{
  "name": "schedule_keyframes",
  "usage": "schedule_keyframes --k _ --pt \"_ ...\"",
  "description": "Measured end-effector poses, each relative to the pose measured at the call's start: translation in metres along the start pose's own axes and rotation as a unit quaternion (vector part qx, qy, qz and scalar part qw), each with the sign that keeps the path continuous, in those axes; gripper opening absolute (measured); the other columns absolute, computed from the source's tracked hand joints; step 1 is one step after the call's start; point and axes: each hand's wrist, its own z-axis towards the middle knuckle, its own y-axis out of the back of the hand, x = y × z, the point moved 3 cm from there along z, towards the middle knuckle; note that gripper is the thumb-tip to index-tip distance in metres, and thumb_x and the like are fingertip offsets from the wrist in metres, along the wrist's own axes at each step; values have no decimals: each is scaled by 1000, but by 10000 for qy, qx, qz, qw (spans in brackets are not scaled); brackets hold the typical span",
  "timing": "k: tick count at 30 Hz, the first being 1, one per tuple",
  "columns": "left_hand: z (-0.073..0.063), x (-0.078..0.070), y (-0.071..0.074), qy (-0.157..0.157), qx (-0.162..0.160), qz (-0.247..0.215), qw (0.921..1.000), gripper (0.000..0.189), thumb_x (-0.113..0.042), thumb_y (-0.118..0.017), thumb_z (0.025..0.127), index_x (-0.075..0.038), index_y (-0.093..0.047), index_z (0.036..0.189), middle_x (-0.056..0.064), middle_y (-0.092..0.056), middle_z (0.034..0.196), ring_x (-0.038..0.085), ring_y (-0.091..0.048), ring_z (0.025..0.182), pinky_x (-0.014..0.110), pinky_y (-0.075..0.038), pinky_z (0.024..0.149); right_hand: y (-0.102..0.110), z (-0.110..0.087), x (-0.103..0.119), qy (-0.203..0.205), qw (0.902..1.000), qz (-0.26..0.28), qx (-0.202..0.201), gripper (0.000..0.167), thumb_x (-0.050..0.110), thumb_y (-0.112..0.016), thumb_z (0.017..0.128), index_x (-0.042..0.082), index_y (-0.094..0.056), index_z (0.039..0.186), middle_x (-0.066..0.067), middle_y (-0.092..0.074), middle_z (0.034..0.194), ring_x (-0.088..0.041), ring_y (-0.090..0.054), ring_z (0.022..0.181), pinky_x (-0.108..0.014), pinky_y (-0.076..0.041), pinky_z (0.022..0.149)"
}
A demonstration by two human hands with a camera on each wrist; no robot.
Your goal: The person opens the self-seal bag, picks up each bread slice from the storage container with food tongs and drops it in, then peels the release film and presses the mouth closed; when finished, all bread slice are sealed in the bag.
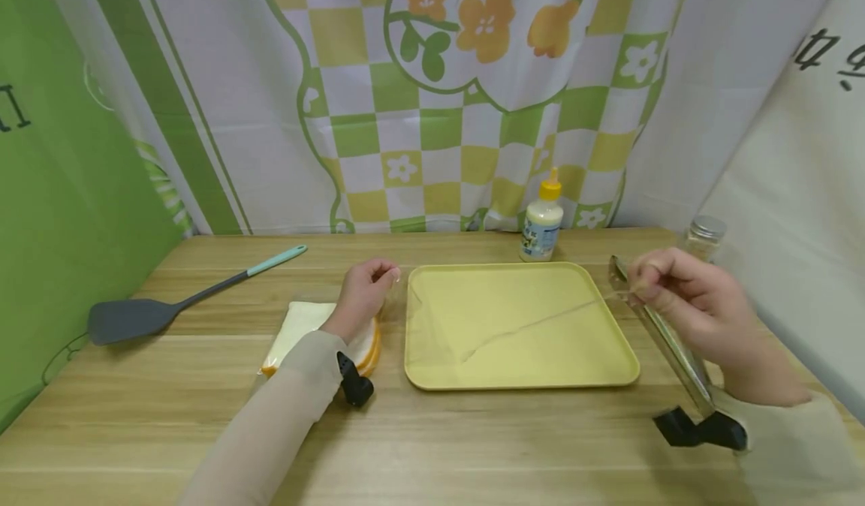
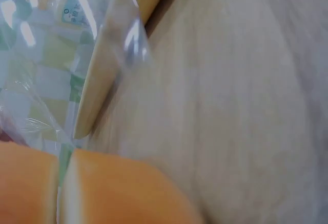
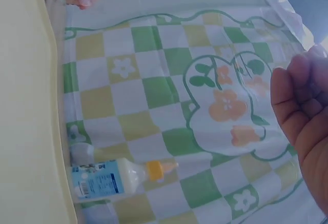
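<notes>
My left hand (image 1: 365, 292), in the head view, pinches one edge of a thin clear plastic sheet (image 1: 530, 327) between thumb and fingers. My right hand (image 1: 696, 307) pinches the sheet's other end, past the right side of a yellow tray (image 1: 419, 378). Stretched between the hands, the sheet spans the tray, its edge showing as a pale slanting line. In the right wrist view the crinkled plastic (image 3: 287, 16) runs up from the curled fingers. White bread slices with orange-brown crusts (image 1: 297, 329) lie under my left wrist, partly hidden by it; their crusts (image 2: 123, 185) fill the bottom of the left wrist view.
Behind the tray stands a squeeze bottle (image 1: 541, 224) with a yellow cap. Metal tongs (image 1: 669, 337) lie along the tray's right, partly behind my right hand. A jar with a silver lid (image 1: 706, 228) is at the back right. At far left lies a grey spatula (image 1: 138, 320).
</notes>
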Motion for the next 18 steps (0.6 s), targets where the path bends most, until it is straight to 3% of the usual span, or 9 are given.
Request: schedule_keyframes --k 2,5,7,8,10,14,16,18 --pt "0 0 0 18 -4 39 10000 20 -18 -58 92 0 -66 98 8 -60 84 15 -47 73 25 -41 63 2 -3 1 -88 9997 229 -22 11 -9 -48 91 -17 -46 84 -12 -54 91 -16 -51 82 -19 -47 70" --pt "0 1 1 70 -42 91 9999 21 -19 -58 93 0 -65 98 10 -61 86 16 -48 73 25 -41 62 -4 -13 -2 -571 9976 403 -20 4 -13 -45 90 -16 -47 87 -11 -54 93 -15 -53 85 -20 -48 73" --pt "1 3 2 80 -72 116 9999 21 -19 -57 93 -1 -65 98 11 -61 87 16 -48 74 25 -41 62 -13 -24 -5 -1187 9927 142 -133 5 -16 -45 89 -13 -48 89 -7 -55 90 -12 -55 83 -19 -48 71" --pt "1 3 2 85 -90 122 9998 20 -20 -57 93 -2 -65 97 11 -61 87 16 -48 74 25 -41 62 -18 -30 -7 -1710 9849 -153 -227 7 -16 -45 89 -10 -50 89 -4 -56 88 -10 -56 81 -19 -49 69" --pt "2 4 2 68 -132 151 9998 20 -20 -57 93 -2 -66 97 11 -62 87 16 -49 74 25 -42 63 -27 -45 -11 -2827 9554 -767 -388 8 -13 -48 89 -6 -51 90 -2 -56 84 -8 -58 77 -20 -51 67" --pt "4 5 2 38 -152 149 9998 21 -20 -57 93 -2 -66 97 10 -62 87 16 -50 75 25 -42 63 -38 -75 -17 -4854 8605 -1530 -229 6 2 -53 92 -5 -53 93 -5 -56 83 -8 -59 72 -23 -53 66" --pt "3 4 3 49 -167 119 9998 20 -20 -57 93 -2 -66 97 10 -62 87 16 -50 75 25 -43 64 -40 -87 -19 -5357 8343 -1303 -71 13 5 -53 93 -8 -52 96 -8 -56 83 -9 -59 73 -24 -53 67" --pt "3 2 3 57 -192 107 9997 20 -20 -57 93 -3 -66 96 9 -62 87 16 -50 76 25 -43 64 -39 -98 -22 -5639 8191 -1045 99 15 5 -53 92 -10 -53 97 -9 -57 82 -9 -58 73 -23 -53 68"
